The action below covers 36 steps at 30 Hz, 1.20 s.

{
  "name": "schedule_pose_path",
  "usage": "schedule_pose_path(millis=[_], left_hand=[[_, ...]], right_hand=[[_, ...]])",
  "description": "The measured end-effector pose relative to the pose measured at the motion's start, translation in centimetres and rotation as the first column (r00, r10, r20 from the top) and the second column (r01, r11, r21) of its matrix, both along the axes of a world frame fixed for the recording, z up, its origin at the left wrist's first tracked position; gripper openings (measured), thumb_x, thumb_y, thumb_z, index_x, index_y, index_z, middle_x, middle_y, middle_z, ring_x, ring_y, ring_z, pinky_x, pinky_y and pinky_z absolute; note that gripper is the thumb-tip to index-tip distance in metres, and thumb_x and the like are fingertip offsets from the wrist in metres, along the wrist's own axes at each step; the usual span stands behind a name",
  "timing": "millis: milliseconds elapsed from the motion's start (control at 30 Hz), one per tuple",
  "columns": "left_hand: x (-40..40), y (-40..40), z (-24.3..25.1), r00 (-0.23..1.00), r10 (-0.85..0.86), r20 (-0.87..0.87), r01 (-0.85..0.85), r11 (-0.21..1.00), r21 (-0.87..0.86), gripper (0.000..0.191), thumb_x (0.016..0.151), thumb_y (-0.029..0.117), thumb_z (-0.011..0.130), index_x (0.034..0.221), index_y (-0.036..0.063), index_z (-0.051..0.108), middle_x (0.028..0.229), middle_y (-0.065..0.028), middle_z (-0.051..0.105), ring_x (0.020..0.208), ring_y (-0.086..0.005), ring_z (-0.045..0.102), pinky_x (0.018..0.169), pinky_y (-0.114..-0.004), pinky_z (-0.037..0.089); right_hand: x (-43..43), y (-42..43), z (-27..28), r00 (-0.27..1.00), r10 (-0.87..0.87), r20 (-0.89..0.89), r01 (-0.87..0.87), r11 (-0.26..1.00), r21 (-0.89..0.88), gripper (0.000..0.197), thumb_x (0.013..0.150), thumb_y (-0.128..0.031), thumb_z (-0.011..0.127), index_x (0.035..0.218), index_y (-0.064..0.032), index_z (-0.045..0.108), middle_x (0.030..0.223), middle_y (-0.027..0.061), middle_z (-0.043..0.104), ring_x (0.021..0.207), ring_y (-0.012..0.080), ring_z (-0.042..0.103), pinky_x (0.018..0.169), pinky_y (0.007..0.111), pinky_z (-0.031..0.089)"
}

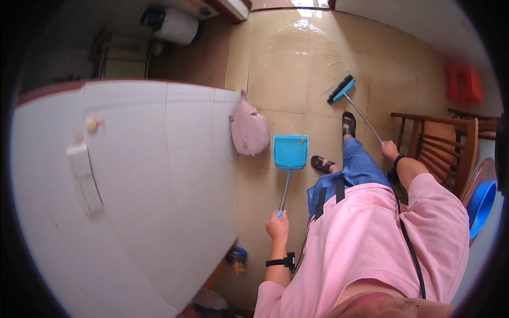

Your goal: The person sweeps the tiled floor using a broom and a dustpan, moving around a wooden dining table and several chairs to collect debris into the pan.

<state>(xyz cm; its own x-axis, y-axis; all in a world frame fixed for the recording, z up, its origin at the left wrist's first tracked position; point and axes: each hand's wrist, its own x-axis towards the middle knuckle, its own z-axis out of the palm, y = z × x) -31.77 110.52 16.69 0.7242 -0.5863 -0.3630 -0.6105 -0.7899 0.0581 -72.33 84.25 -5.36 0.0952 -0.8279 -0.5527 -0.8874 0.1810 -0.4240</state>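
My left hand [277, 225] is closed around the light-blue grip of a long-handled dustpan [289, 151]. The blue pan lies low over the tiled floor, and a thin tan scrap [303, 139] rests in its right side. In my right hand [390, 151] is the metal handle of a broom [344, 90] with a blue head and black bristles. Its head is out on the floor beyond my sandalled feet. A tan strip of litter [333, 63] lies past the bristles, and a smaller bit [276, 108] lies between the broom and a pink backpack.
The pink backpack [250, 128] leans at the corner of a white tiled wall [191, 159]. On the right stand a wooden chair [441, 147], a red plastic stool [463, 83] and a blue basin [482, 208]. The floor toward the doorway shines as if wet [304, 30].
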Motion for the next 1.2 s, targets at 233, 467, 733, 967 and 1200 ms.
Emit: schedule_pose_path(millis=[233, 467, 733, 967, 1200], left_hand=[[14.4, -16.5, 0.5, 0.98, -0.198, -0.035, 0.199, 0.98, 0.023, 0.026, 0.071, 0.031, 0.063, 0.08, 0.0071, 0.059, 0.069, -0.0149, 0.06, 0.065, -0.035, 0.058, 0.058, -0.043, 0.046], [17.4, -29.5, 4.8, 0.989, -0.133, -0.068, 0.131, 0.991, -0.02, 0.025, 0.069, 0.029, 0.065, 0.08, 0.0066, 0.058, 0.07, -0.0143, 0.06, 0.067, -0.0351, 0.057, 0.058, -0.043, 0.045], [27.4, -46.4, 3.2, 0.947, -0.3, 0.112, 0.304, 0.953, -0.016, 0.03, 0.065, 0.03, 0.066, 0.08, 0.0049, 0.059, 0.074, -0.016, 0.06, 0.071, -0.0355, 0.057, 0.062, -0.044, 0.046], [33.3, -65.1, 1.8, 0.936, -0.345, 0.064, 0.343, 0.938, 0.046, 0.024, 0.068, 0.025, 0.064, 0.085, 0.0092, 0.06, 0.082, -0.0142, 0.062, 0.079, -0.0328, 0.059, 0.068, -0.042, 0.048], [39.1, -82.7, -7.4, 0.802, -0.597, 0.01, 0.592, 0.797, 0.12, 0.019, 0.07, 0.023, 0.061, 0.084, 0.0098, 0.061, 0.081, -0.0142, 0.062, 0.079, -0.0321, 0.059, 0.069, -0.042, 0.048]], right_hand=[[13.1, -12.1, 3.3, 0.998, -0.058, 0.019, 0.059, 0.998, -0.008, 0.031, 0.083, -0.024, 0.04, 0.079, 0.0004, 0.059, 0.077, 0.0223, 0.057, 0.077, 0.0404, 0.054, 0.071, 0.045, 0.043], [11.1, -21.4, 9.2, 0.975, -0.221, -0.008, 0.221, 0.975, 0.035, 0.029, 0.08, -0.025, 0.044, 0.081, -0.0008, 0.061, 0.082, 0.022, 0.058, 0.08, 0.0397, 0.054, 0.072, 0.044, 0.043], [8.4, -33.4, 17.3, 0.903, -0.298, -0.31, 0.274, 0.954, -0.118, 0.031, 0.082, -0.028, 0.044, 0.085, -0.002, 0.061, 0.083, 0.0227, 0.059, 0.082, 0.04, 0.055, 0.072, 0.045, 0.044], [9.3, -43.7, 11.1, 0.816, -0.274, -0.508, 0.22, 0.961, -0.166, 0.026, 0.081, -0.021, 0.044, 0.085, 0.0004, 0.058, 0.081, 0.0219, 0.059, 0.071, 0.0372, 0.058, 0.061, 0.045, 0.047], [18.9, -52.8, -1.3, 0.426, -0.904, 0.024, 0.82, 0.397, 0.412, 0.023, 0.086, -0.021, 0.033, 0.097, -0.0051, 0.044, 0.055, 0.0062, 0.045, 0.039, 0.0145, 0.041, 0.032, 0.03, 0.032]])
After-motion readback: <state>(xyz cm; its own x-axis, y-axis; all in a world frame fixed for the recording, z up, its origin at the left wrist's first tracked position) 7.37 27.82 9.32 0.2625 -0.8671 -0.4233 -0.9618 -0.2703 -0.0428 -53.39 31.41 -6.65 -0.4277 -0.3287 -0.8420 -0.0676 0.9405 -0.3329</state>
